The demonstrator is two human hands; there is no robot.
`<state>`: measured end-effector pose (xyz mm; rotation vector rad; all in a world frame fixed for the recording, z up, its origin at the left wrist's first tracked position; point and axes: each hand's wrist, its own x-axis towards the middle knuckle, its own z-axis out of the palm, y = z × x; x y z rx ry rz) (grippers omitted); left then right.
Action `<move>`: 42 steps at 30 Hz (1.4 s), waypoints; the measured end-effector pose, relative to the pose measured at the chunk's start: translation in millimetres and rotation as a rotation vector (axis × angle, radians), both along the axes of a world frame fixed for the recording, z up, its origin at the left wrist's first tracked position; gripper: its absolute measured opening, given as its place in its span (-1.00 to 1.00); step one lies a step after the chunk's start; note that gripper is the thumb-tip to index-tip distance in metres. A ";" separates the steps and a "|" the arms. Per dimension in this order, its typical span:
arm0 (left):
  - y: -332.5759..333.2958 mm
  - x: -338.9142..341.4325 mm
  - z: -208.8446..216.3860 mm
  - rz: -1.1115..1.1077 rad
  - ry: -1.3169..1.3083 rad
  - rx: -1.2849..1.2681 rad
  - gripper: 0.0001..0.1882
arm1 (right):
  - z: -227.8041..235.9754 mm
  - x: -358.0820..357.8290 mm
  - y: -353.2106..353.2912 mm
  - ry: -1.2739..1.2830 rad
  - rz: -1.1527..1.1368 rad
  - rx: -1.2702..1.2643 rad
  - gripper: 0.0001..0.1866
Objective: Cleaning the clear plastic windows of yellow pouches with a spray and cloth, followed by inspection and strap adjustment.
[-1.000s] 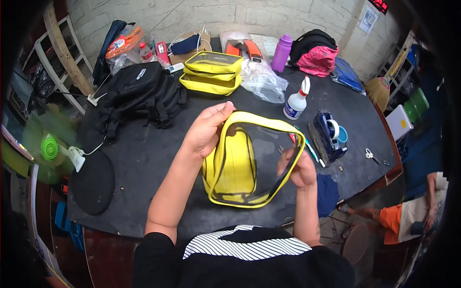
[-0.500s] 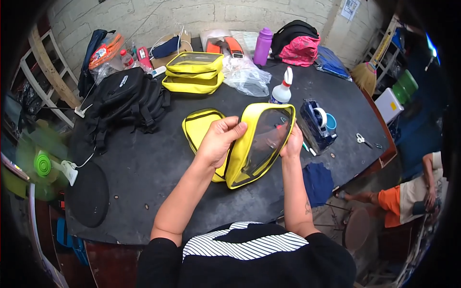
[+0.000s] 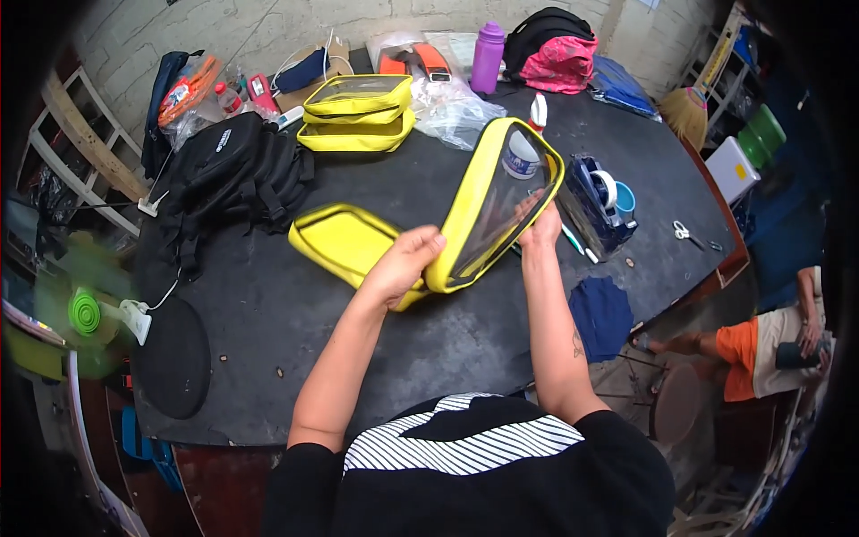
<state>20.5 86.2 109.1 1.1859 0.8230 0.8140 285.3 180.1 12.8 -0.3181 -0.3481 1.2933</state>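
Note:
A yellow zip case [image 3: 463,210] with a clear window is held up in front of me, tilted. Its open yellow half [image 3: 344,242], edged with black zipper, spreads out to the left over the table. My left hand [image 3: 398,268] is closed on the case's lower near corner, thumb on top, where the two halves meet. On the right side my right hand [image 3: 542,224] grips the window half's edge, its fingers partly behind the clear film. Through the window shows a white spray bottle [image 3: 521,159], its red-and-white nozzle sticking up behind the rim.
Stacked yellow cases [image 3: 358,107] stand at the back, beside a black backpack [image 3: 237,179]. Farther right are a purple bottle [image 3: 488,59], a tape dispenser [image 3: 595,210], scissors [image 3: 687,234] and dark blue cloth [image 3: 601,318]. Another person [image 3: 778,340] sits off the table's right side.
The window half has tilted further and its top has moved up and right. The other half has swung out leftward, opening the case wider. Both hands keep their hold.

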 end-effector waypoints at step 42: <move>-21.3 33.2 -15.1 0.489 0.466 0.547 -0.70 | 99.9 -4.0 -157.2 -1.363 -0.617 -0.123 -0.84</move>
